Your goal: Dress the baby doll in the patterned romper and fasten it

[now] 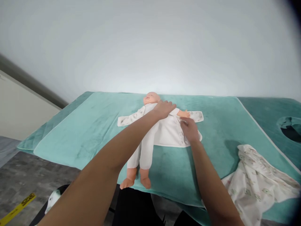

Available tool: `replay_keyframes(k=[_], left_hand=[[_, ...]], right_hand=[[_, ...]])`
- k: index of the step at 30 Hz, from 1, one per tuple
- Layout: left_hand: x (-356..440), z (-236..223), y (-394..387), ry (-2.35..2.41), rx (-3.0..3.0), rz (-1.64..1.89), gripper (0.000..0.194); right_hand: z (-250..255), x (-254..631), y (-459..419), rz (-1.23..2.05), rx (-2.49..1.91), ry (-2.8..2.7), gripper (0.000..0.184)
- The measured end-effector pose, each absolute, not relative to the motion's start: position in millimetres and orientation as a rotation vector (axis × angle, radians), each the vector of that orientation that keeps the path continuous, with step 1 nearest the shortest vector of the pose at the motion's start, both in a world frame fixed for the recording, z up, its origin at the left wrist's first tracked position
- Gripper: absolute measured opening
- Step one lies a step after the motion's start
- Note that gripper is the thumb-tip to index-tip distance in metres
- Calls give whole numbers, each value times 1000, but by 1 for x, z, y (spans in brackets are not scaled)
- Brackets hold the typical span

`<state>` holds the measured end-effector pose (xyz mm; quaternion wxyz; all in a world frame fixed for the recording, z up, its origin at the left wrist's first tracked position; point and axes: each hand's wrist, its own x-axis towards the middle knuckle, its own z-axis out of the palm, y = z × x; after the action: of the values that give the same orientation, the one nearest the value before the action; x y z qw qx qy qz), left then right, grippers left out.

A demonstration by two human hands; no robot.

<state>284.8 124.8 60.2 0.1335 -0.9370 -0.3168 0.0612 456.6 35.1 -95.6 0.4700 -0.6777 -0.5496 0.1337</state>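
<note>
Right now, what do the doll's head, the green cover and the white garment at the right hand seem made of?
Doll's head: smooth, faintly shiny, probably vinyl or soft plastic.
Green cover: dark and light nap marks suggest plush velour.
White garment: matte, softly creased, likely cotton-like cloth.

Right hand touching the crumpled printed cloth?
Apart. The head view shows green mat plainly between the right hand and the crumpled printed cloth.
</note>
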Motion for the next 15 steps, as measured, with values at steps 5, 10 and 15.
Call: replay_keyframes(k=[5, 10, 15], left_hand=[[280, 58, 127, -919, -2641, 216, 50], [276, 48, 130, -923, -2652, 189, 48], [285, 27, 134, -1013, -2679, 132, 33]], right_hand=[[-89, 482, 30, 223, -2053, -1198, 31], [-72, 484, 21, 581, -1634, -836, 35], [-42, 472, 9, 887, -943, -565, 42]])
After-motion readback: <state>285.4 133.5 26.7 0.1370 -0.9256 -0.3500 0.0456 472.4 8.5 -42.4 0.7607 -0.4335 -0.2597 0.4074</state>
